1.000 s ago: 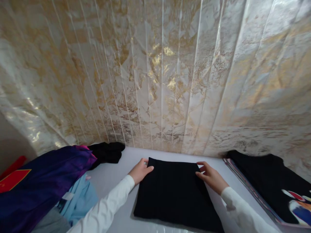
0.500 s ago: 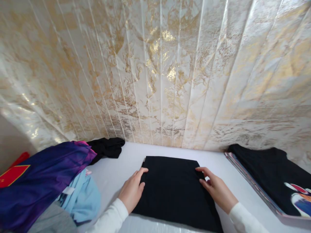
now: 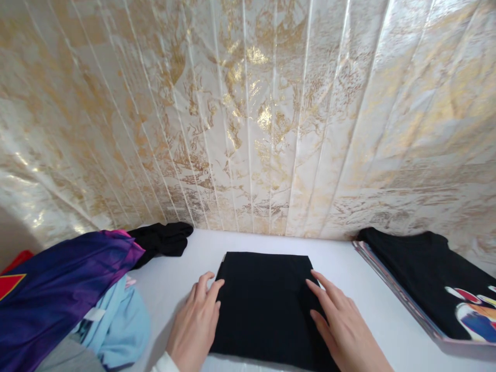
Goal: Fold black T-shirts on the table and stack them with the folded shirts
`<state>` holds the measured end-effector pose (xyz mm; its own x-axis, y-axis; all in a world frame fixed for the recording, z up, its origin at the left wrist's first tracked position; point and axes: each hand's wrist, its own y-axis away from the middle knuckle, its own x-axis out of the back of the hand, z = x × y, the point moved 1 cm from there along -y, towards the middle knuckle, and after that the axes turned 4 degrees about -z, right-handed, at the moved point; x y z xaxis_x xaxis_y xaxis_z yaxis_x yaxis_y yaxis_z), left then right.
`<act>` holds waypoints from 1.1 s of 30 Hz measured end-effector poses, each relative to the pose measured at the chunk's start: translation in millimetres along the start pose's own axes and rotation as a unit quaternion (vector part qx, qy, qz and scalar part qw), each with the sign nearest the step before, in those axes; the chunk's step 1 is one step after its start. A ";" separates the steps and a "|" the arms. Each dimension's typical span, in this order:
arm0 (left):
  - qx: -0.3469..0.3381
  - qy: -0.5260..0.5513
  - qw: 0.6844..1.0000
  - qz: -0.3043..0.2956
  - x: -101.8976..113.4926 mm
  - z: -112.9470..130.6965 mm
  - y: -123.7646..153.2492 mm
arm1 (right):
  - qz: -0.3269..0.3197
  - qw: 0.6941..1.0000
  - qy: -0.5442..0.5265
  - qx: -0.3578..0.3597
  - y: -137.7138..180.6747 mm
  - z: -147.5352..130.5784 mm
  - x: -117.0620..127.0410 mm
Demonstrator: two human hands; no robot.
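Note:
A black folded garment (image 3: pixel 267 302) lies flat on the white table (image 3: pixel 349 274) right in front of me. My left hand (image 3: pixel 196 325) rests flat along its left edge, fingers stretched out and touching the cloth. My right hand (image 3: pixel 343 325) lies flat on the garment's right side, fingers apart and pointing away from me. Neither hand holds anything.
A heap of clothes sits at the left: a purple-blue garment (image 3: pixel 65 284), a light blue one (image 3: pixel 120 325) and a black one (image 3: pixel 163 240). At the right is a stack of folded shirts with a black printed shirt (image 3: pixel 426 279) on top. A gold-patterned curtain (image 3: pixel 248 119) hangs behind the table.
Both hands have slid back along the garment's sides from its far corners toward me, and now lie flat. The garment has stayed in place.

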<state>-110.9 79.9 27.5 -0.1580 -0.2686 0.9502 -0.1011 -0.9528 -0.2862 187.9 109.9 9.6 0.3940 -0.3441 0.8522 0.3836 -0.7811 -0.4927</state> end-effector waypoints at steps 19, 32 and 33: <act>-0.067 0.043 0.987 -0.140 -19.4 25.7 -5.6 | -0.124 0.980 0.103 -0.114 -6.4 19.1 -36.1; 0.108 -0.027 0.990 -0.091 3.0 1.1 17.2 | -0.248 0.957 0.058 -0.141 -64.2 -32.3 -41.9; 0.110 -0.024 0.990 -0.086 8.4 1.2 19.7 | -0.247 0.958 0.048 -0.137 -62.2 -33.9 -40.7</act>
<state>-113.0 58.7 30.0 -0.1092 -0.1008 0.9889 0.0953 -0.9913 -0.0905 119.7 154.8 11.6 0.1367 0.0677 0.9883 0.2642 -0.9640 0.0294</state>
